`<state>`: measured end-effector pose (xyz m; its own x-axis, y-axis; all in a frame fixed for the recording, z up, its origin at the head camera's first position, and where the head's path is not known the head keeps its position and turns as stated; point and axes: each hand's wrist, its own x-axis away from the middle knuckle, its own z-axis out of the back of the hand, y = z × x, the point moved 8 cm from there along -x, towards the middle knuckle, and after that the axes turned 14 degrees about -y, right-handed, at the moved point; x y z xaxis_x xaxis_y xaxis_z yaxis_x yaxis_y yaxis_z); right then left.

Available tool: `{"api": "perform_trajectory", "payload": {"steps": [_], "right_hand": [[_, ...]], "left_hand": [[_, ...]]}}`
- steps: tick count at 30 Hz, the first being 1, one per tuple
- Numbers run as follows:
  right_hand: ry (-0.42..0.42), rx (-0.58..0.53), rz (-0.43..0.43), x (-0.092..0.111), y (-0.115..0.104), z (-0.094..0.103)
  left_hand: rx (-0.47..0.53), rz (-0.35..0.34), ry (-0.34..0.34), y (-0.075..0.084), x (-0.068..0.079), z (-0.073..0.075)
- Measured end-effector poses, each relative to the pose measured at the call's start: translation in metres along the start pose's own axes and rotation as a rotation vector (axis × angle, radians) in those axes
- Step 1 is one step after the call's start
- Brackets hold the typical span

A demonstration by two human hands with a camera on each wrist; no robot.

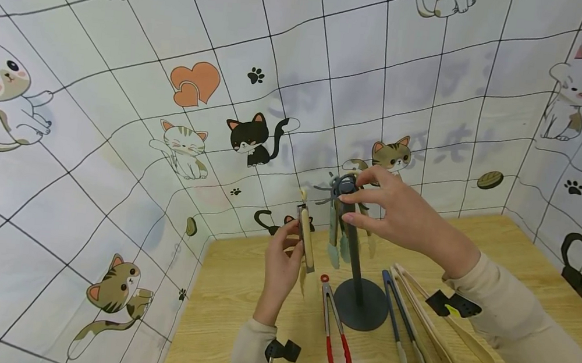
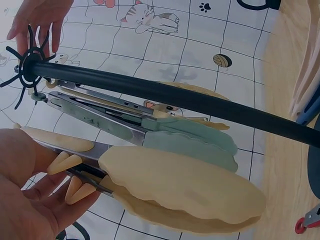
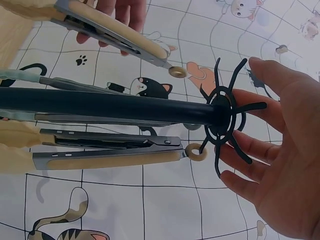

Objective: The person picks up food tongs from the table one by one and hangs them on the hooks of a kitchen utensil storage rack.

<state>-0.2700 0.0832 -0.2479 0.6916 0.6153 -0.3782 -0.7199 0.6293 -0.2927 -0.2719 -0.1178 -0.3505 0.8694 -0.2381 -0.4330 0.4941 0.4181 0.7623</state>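
Note:
My left hand (image 1: 283, 262) grips a pair of cream-handled tongs (image 2: 185, 185) with scalloped cream heads, held to the left of a dark hook rack (image 1: 356, 258). A cream ring (image 3: 177, 72) at the end of these tongs is apart from the hooks. Around the hook ring (image 3: 220, 120) at the top of the rack are the fingers of my right hand (image 1: 398, 215), holding it. Mint green tongs (image 2: 190, 147) and another pair of cream tongs (image 3: 115, 160) hang from the hooks, heads down.
On the wooden table (image 1: 220, 315), red-tipped metal tongs (image 1: 334, 332) lie left of the round rack base (image 1: 359, 314). Blue tongs (image 1: 403, 327) and long beige tongs (image 1: 431, 329) lie to its right. A cat-printed sheet (image 1: 293, 47) covers the walls close behind.

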Motion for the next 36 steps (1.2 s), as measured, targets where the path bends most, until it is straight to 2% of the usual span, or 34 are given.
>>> {"api": "perform_trajectory", "payload": {"steps": [9, 17, 23, 25, 32, 36], "right_hand": [[-0.022, -0.011, -0.016, 0.000, 0.002, -0.001], [-0.022, 0.008, -0.007, -0.001, 0.002, -0.001], [-0.012, 0.023, 0.009, -0.001, 0.001, 0.000], [-0.013, 0.023, 0.010, -0.001, 0.001, 0.000], [-0.013, 0.029, 0.008, -0.002, 0.002, 0.000], [-0.001, 0.040, 0.021, -0.001, 0.001, 0.000]], "left_hand": [[-0.016, -0.104, -0.008, 0.012, -0.011, -0.002], [0.000, -0.124, -0.028, 0.016, -0.015, -0.005], [-0.026, -0.138, -0.033, 0.020, -0.019, -0.006], [-0.028, -0.136, -0.038, 0.018, -0.020, -0.007], [-0.013, -0.127, -0.054, -0.013, -0.027, -0.018], [-0.018, -0.121, -0.061, -0.020, -0.029, -0.021]]}}
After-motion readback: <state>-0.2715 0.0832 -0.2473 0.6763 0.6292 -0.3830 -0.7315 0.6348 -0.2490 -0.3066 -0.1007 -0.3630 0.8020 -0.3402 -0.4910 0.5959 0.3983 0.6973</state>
